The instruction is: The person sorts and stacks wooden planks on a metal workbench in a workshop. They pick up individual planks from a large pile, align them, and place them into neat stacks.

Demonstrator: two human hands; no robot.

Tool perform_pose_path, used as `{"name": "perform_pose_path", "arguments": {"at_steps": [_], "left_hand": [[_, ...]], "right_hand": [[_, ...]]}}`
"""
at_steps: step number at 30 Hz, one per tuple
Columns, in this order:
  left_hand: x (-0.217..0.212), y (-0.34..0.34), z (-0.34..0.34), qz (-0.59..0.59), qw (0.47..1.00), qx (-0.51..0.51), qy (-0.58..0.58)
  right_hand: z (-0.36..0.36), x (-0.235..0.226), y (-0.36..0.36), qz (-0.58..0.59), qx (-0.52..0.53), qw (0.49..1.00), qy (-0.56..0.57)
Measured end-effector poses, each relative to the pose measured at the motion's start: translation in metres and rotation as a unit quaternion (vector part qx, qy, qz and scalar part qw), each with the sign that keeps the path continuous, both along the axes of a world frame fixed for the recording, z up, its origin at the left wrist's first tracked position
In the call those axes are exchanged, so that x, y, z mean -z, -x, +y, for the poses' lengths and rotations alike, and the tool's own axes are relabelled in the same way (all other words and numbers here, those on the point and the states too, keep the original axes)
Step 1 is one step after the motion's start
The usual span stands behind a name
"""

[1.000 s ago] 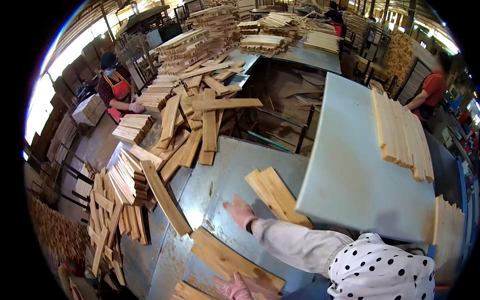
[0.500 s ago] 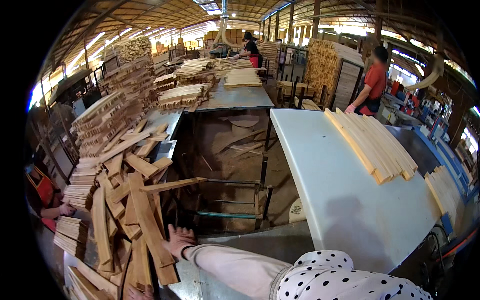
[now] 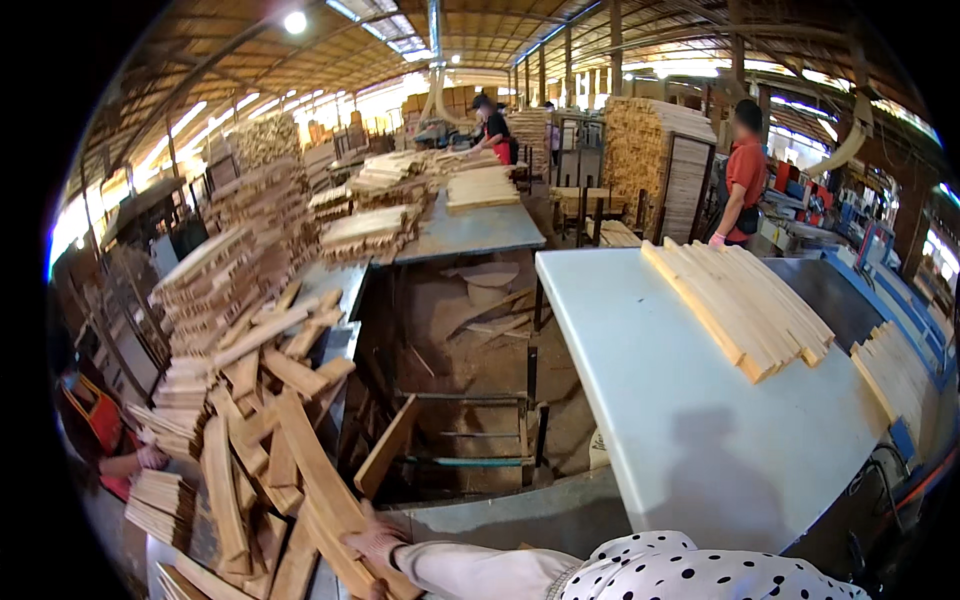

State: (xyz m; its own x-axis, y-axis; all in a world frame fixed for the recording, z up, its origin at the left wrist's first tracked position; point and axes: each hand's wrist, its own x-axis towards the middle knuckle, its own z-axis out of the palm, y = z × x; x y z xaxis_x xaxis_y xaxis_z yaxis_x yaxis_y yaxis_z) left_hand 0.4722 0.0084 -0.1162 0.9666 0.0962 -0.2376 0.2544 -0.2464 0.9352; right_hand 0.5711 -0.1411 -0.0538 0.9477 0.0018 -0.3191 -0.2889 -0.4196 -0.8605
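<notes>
A long, flat, pale brown wooden slat lies on a loose heap of similar brown wooden slats at the lower left of the head view. Its long axis runs diagonally: the far end points up and to the left, toward the top of the heap, and the near end points down and to the right, toward the person. One bare hand, on a forearm in a cream sleeve that enters from the lower edge, rests on the near end of this slat, fingers spread flat over its face. Whether the fingers curl under the wood cannot be told, nor which of the two hands it is; the other hand is out of view.

To the right stands a white, smooth-topped work table, carrying a neat row of light yellow sawn boards whose long axes run from upper left to lower right. Beyond the heap, a grey metal table bears stacked timber. At far left a person in a red apron handles a small stack of slats; a person in a red shirt stands behind the white table.
</notes>
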Motion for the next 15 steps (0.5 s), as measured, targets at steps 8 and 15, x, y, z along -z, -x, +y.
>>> {"name": "perform_pose_path", "arguments": {"at_steps": [8, 15], "left_hand": [[-0.141, 0.201, -0.178, 0.047, 0.995, 0.083, 0.004], [-0.205, 0.363, -0.289, 0.079, 0.985, 0.138, 0.059]], "right_hand": [[-0.063, -0.100, 0.139, 0.061, 0.025, 0.958, -0.278], [-0.180, -0.163, 0.337, 0.045, -0.062, 0.966, -0.247]]}}
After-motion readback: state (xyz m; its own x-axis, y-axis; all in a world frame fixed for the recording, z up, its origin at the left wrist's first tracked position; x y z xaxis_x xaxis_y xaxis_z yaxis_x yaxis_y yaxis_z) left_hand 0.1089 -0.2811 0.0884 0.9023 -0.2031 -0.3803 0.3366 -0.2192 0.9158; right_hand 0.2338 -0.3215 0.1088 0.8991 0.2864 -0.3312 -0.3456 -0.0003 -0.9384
